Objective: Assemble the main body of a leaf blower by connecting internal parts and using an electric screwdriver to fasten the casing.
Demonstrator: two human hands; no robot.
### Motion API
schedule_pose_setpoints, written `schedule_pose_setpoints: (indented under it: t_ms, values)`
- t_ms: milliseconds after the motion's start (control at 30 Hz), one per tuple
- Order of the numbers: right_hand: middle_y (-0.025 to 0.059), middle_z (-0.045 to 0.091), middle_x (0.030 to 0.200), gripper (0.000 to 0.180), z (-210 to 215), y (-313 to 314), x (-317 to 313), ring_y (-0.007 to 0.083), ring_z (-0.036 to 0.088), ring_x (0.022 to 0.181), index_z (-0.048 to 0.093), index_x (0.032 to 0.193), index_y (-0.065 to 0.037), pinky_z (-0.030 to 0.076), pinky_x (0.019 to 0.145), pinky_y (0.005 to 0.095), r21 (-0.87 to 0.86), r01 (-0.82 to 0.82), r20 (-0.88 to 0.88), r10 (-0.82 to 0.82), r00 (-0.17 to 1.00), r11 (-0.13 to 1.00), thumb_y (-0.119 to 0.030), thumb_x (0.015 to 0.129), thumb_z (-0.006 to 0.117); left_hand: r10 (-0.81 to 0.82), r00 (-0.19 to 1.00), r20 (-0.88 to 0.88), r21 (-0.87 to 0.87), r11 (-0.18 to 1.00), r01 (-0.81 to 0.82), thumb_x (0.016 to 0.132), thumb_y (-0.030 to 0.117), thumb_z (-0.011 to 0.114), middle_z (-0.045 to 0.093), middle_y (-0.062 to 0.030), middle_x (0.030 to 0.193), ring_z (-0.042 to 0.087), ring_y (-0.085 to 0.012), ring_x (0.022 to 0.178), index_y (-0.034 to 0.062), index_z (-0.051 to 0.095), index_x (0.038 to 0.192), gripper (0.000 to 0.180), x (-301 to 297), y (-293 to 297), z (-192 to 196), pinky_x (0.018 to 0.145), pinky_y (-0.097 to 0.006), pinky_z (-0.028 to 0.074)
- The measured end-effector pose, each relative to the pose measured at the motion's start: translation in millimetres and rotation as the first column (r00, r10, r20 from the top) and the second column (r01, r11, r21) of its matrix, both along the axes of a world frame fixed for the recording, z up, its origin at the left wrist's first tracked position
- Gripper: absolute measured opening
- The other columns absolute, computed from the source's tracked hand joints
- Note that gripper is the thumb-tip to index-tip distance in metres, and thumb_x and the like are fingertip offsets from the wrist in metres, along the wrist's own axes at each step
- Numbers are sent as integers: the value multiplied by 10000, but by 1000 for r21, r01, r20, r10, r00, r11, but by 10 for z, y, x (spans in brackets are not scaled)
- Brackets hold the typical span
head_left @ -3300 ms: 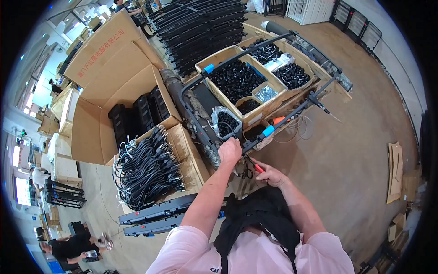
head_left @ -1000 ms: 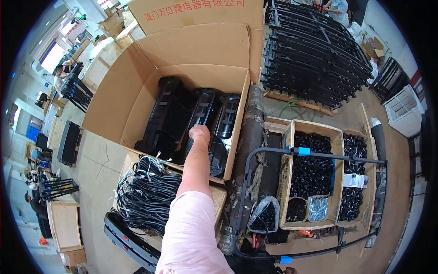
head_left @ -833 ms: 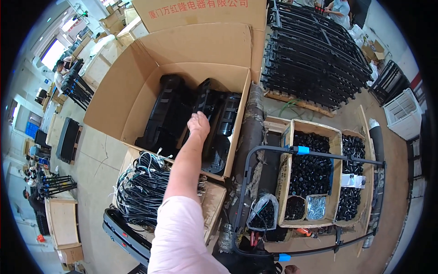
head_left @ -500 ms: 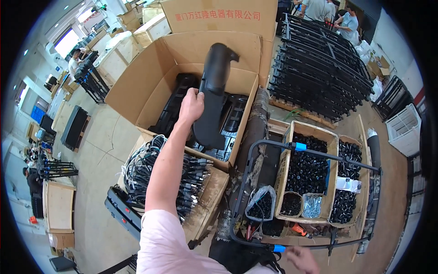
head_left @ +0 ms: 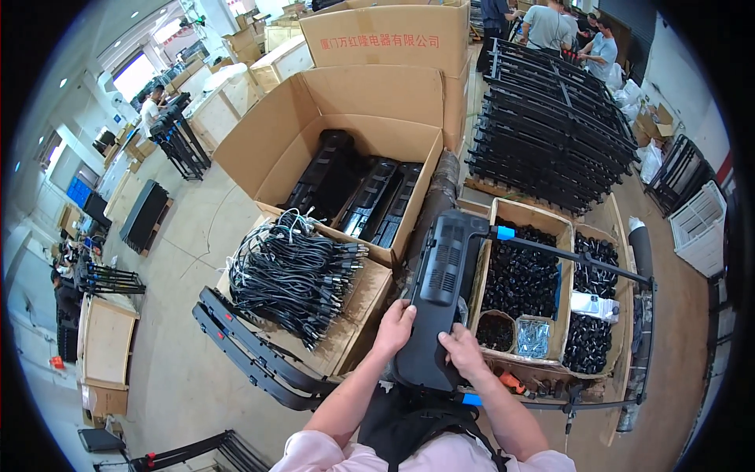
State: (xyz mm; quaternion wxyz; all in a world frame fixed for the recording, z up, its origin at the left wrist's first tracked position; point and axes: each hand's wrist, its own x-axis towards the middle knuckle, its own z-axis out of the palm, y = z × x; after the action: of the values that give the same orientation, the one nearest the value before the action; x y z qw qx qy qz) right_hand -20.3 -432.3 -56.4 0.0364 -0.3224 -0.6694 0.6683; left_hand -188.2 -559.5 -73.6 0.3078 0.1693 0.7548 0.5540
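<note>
Between my hands is a long black plastic housing with vent slots (head_left: 431, 330). My left hand (head_left: 395, 326) grips its left edge, thumb on top. My right hand (head_left: 464, 352) closes on its right edge near the rounded end. The housing lies over the left side of a black tubular frame (head_left: 598, 273) with blue pieces on it, hiding part of that frame. Whether it rests on the tube I cannot tell. More black housings (head_left: 370, 200) lie inside an open cardboard box (head_left: 263, 149) beyond my left hand.
Bundled black cables (head_left: 295, 275) sit on a carton at left, with curved black parts (head_left: 252, 358) beside it. Trays of black fittings (head_left: 519, 275) and a small box of screws (head_left: 533, 338) lie at right. Stacked black frames (head_left: 550, 134) stand behind; people work farther off.
The housing has come out from above the cardboard box, toward me and right, over the tubular frame. My right hand, empty before, now grips it along with my left.
</note>
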Motion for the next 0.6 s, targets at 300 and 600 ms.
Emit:
schedule_pose_setpoints:
  t_ms: [300, 600]
  values:
    - [24, 613, 824, 296, -651, -176, -81, 95, 537, 664, 611, 1083, 24, 450, 569, 288, -54, 84, -41, -86, 995, 995, -267, 1035, 628, -27, 903, -430, -201, 977, -66, 985, 231, 661, 600, -305, 1387, 564, -456, 1310, -67, 492, 1453, 580, 480, -654, -146, 1122, -498, 437]
    - [13, 597, 785, 274, -447, -276, -39, 102, 510, 665, 622, 1045, 35, 419, 578, 311, -51, 82, -57, -85, 995, 995, -238, 1027, 641, -74, 889, -453, -144, 990, 9, 1065, 191, 515, 463, -334, 1528, 431, -472, 1443, -79, 405, 1523, 543, 736, -822, -392, 1209, -491, 339]
